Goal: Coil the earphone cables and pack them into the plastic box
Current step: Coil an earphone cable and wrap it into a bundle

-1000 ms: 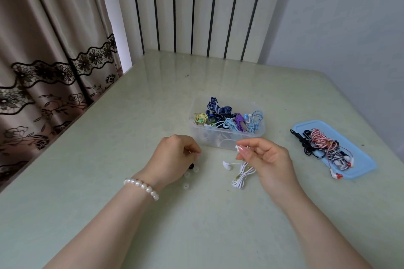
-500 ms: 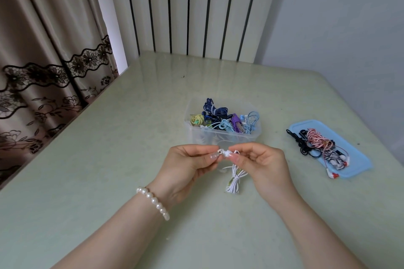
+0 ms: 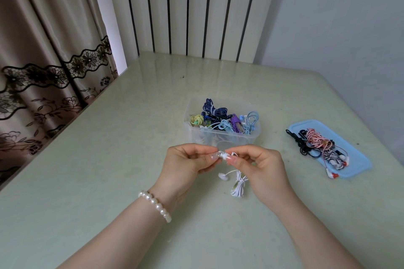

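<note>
A white earphone cable (image 3: 238, 186) hangs in a coiled bundle below my hands, one earbud dangling at its left. My left hand (image 3: 185, 165) and my right hand (image 3: 260, 166) meet above the table and both pinch the other white earbud between their fingertips. Just beyond them stands the clear plastic box (image 3: 220, 137), holding several coiled cables in dark blue, yellow, light blue and purple.
A blue lid (image 3: 354, 159) lies at the right with black, pink-striped and black-white earphones heaped on it. The pale green table (image 3: 109, 159) ends at a curtain on the left and a wall on the right.
My left hand rose from the table, where it lay beside small ear tips, and joined my right hand at the earbud. The cable bundle now hangs between the hands.
</note>
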`<move>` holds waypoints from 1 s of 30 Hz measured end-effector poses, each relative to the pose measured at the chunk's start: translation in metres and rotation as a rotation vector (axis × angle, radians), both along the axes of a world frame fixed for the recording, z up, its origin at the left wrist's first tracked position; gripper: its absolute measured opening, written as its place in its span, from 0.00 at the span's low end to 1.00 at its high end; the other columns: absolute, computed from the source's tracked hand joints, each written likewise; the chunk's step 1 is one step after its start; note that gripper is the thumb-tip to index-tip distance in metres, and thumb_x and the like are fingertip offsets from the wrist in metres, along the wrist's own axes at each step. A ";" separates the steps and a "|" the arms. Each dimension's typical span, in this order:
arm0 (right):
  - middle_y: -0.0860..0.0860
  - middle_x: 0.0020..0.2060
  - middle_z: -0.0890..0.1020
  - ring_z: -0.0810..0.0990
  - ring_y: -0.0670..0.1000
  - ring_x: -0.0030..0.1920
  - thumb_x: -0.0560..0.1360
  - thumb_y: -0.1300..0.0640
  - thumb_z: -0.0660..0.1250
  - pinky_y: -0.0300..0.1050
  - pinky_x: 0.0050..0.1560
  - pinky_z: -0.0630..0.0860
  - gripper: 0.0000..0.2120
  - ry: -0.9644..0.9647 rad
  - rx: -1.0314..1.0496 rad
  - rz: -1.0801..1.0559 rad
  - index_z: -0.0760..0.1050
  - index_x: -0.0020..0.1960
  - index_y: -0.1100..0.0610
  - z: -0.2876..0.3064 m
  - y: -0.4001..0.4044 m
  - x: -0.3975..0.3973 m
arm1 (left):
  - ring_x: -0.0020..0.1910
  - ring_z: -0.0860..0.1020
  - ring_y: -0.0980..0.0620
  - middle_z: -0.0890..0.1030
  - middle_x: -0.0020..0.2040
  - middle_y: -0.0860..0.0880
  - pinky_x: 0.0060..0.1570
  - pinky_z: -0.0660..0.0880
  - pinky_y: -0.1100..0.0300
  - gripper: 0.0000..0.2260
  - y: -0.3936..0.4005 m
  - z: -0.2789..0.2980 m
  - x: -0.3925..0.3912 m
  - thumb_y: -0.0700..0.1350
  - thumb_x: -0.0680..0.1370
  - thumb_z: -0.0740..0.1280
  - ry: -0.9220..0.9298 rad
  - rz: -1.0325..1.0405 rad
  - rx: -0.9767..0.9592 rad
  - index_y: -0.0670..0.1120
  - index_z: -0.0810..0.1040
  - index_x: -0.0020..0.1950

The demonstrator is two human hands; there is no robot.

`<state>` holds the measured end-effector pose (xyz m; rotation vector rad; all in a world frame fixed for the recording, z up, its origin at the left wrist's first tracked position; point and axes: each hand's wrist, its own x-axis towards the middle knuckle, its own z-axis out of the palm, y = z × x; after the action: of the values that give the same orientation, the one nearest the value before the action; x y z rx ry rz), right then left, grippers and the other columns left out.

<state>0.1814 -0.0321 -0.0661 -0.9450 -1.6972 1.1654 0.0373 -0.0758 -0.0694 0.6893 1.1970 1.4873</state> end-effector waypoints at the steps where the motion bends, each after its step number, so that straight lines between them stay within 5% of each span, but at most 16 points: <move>1: 0.44 0.29 0.82 0.76 0.40 0.30 0.68 0.67 0.71 0.31 0.35 0.71 0.12 0.006 -0.001 -0.001 0.81 0.38 0.50 0.000 0.000 0.000 | 0.32 0.82 0.52 0.83 0.32 0.44 0.37 0.80 0.64 0.07 0.000 0.000 0.000 0.28 0.68 0.67 0.002 -0.002 0.005 0.38 0.80 0.38; 16: 0.43 0.28 0.82 0.77 0.41 0.30 0.69 0.66 0.70 0.32 0.36 0.73 0.10 -0.075 -0.028 0.001 0.80 0.37 0.52 -0.003 0.004 0.002 | 0.33 0.83 0.52 0.84 0.33 0.45 0.40 0.80 0.63 0.07 -0.001 -0.002 0.002 0.28 0.71 0.67 0.153 -0.021 0.092 0.39 0.81 0.39; 21: 0.46 0.29 0.83 0.80 0.47 0.33 0.69 0.65 0.71 0.41 0.40 0.77 0.10 -0.114 -0.030 -0.038 0.80 0.35 0.50 -0.006 0.005 0.003 | 0.35 0.83 0.53 0.84 0.33 0.48 0.39 0.79 0.65 0.08 -0.002 -0.002 0.004 0.29 0.71 0.68 0.255 -0.035 0.113 0.41 0.82 0.39; 26: 0.40 0.26 0.81 0.77 0.39 0.28 0.69 0.67 0.71 0.28 0.33 0.70 0.12 -0.105 -0.003 -0.090 0.79 0.35 0.50 -0.006 0.004 0.002 | 0.37 0.83 0.54 0.84 0.34 0.49 0.40 0.78 0.65 0.10 -0.004 -0.002 0.009 0.30 0.72 0.67 0.264 -0.075 0.123 0.44 0.82 0.39; 30: 0.39 0.26 0.81 0.76 0.38 0.28 0.69 0.67 0.70 0.28 0.33 0.70 0.14 -0.057 -0.005 -0.138 0.78 0.35 0.48 -0.008 0.004 0.001 | 0.36 0.83 0.51 0.84 0.35 0.46 0.41 0.79 0.64 0.09 -0.003 -0.003 0.009 0.30 0.73 0.65 0.151 -0.087 0.107 0.41 0.81 0.42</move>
<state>0.1825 -0.0283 -0.0737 -1.0897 -1.6467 1.0615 0.0460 -0.0790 -0.0727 0.9289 1.1908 1.4548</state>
